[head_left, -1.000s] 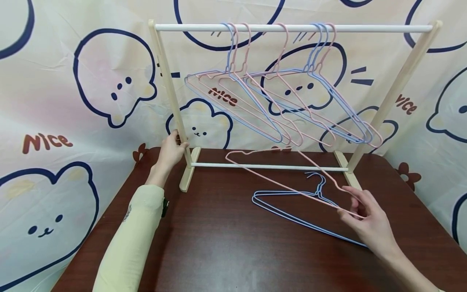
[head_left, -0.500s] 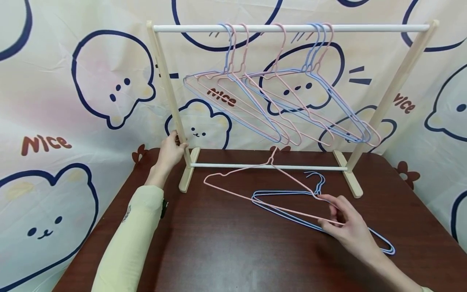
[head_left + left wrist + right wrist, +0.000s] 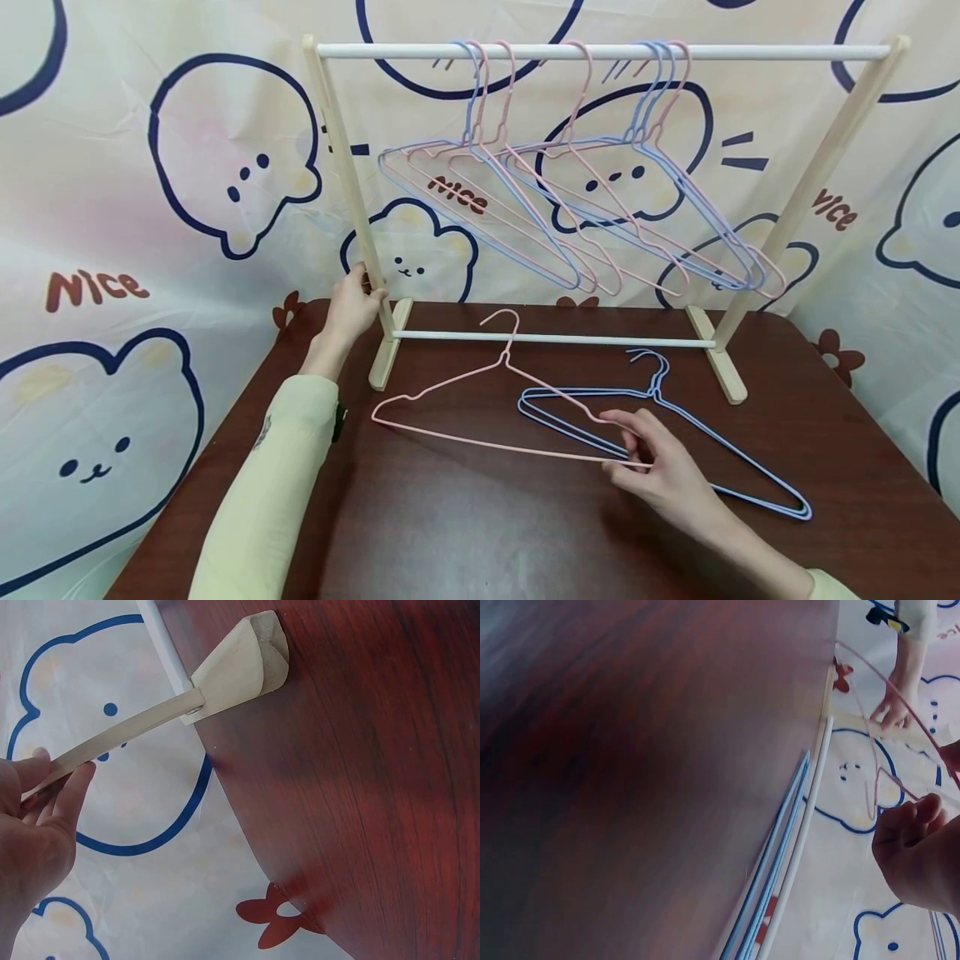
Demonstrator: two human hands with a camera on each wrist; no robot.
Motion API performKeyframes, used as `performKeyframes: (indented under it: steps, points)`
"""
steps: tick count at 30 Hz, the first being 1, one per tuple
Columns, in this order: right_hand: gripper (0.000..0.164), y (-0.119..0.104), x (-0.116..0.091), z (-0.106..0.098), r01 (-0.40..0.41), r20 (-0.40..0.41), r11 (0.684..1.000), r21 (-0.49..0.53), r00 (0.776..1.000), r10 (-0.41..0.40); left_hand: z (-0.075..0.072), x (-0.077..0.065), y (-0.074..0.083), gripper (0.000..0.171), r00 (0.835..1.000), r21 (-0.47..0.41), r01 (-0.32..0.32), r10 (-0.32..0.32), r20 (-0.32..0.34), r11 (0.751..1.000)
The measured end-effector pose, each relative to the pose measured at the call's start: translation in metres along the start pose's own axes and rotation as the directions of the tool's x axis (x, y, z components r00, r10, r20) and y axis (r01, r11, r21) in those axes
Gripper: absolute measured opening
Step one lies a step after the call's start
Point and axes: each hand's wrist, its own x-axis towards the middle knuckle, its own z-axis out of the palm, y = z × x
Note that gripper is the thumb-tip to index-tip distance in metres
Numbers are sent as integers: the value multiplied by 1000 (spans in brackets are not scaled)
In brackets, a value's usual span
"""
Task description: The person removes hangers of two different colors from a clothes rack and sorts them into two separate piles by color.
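Pinching one end of a thin pink hanger [image 3: 506,360], the right hand [image 3: 667,471] is holding it over the dark reddish-brown wooden table [image 3: 450,533], partly in front of two thin blue hangers [image 3: 656,392] lying there. I'm also watching the left hand [image 3: 348,308] gripping the pale wooden post [image 3: 347,175] of a rack whose white round top bar [image 3: 787,52] is carrying pink and blue hangers [image 3: 637,143].
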Motion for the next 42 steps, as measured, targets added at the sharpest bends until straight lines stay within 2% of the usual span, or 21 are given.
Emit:
performKeyframes:
  steps: [8, 15, 22, 28, 33, 39, 42]
  points:
    - [51, -7, 6, 20, -78, 74, 997, -9, 994, 79, 0, 1, 0, 40, 1000, 5, 3, -3, 0, 1000]
    - [46, -4, 10, 38, -93, 132, 995, -28, 987, 96, 0, 2, 1, 41, 1000, 9, 5, -5, 1, 1000]
    - [46, -4, 16, 48, -113, 242, 984, -140, 959, 145, -1, -1, 0, 41, 1000, 2, 10, -10, 0, 1000]
    - [46, -2, 16, 49, -115, 287, 963, -245, 940, 186, -2, -1, 1, 42, 1000, 5, 9, -9, 7, 1000]
    - [50, -1, 15, 46, -48, 325, 951, -304, 933, 151, -2, 1, 1, 42, 1000, -2, 12, -12, 9, 1000]
    - [56, -2, 15, 38, -51, 370, 947, -318, 913, 173, -2, 1, 1, 41, 1000, 4, 6, -6, 12, 1000]
    - [55, -3, 16, 33, -62, 371, 949, -310, 911, 180, -1, 0, 1, 41, 1000, -1, 6, -6, 9, 1000]
